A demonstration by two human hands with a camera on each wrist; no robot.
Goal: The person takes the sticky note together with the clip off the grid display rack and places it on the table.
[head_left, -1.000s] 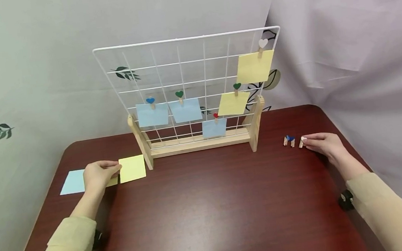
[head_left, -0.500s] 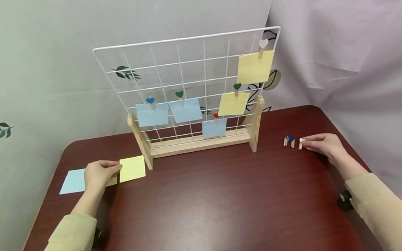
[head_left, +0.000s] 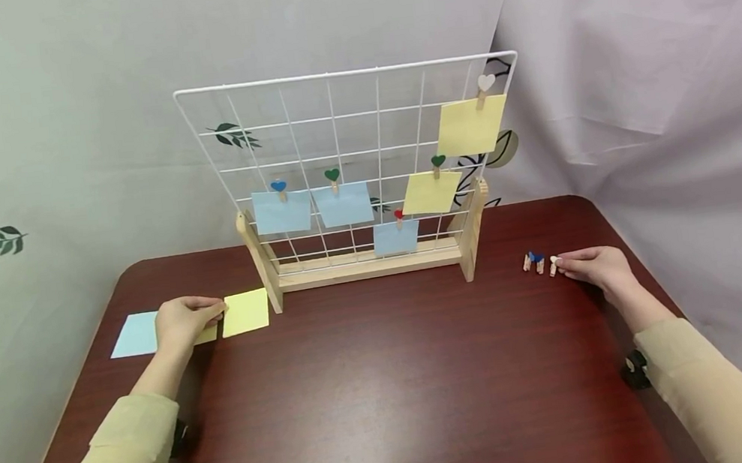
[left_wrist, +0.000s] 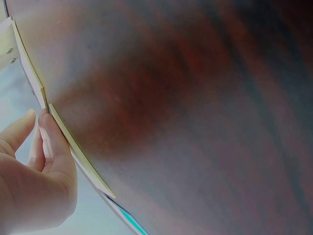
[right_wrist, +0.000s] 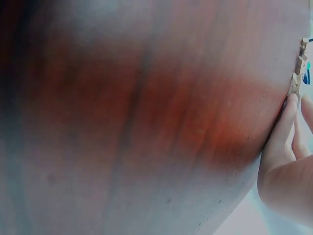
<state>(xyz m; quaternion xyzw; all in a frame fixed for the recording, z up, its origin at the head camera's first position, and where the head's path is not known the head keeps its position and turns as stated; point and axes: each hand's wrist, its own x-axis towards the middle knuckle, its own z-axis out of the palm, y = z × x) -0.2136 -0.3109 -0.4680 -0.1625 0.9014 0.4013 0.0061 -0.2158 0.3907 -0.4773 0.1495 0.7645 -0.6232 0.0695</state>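
At the left of the table, my left hand (head_left: 180,323) holds the left edge of a yellow paper square (head_left: 246,312) between thumb and fingers. A second yellow sheet (head_left: 207,334) and a light blue sheet (head_left: 134,336) lie partly under this hand. Over at the right, my right hand (head_left: 597,268) pinches a small wooden clothespin (head_left: 553,268) with a white heart at its top end. Two more clothespins (head_left: 540,265) with blue hearts lie just left of it. In the right wrist view, the fingertips (right_wrist: 292,98) meet the nearest clothespin (right_wrist: 295,83).
A white wire grid (head_left: 352,115) on a wooden stand (head_left: 368,268) stands at the back of the dark red table (head_left: 387,381). Heart clothespins hold blue sheets (head_left: 283,212) and yellow sheets (head_left: 431,192) on it. Pale cloth (head_left: 63,143) hangs behind.
The white-heart clothespin has shifted slightly left and turned a little, with my right fingertips staying at it. My left hand and the yellow sheet have barely moved.
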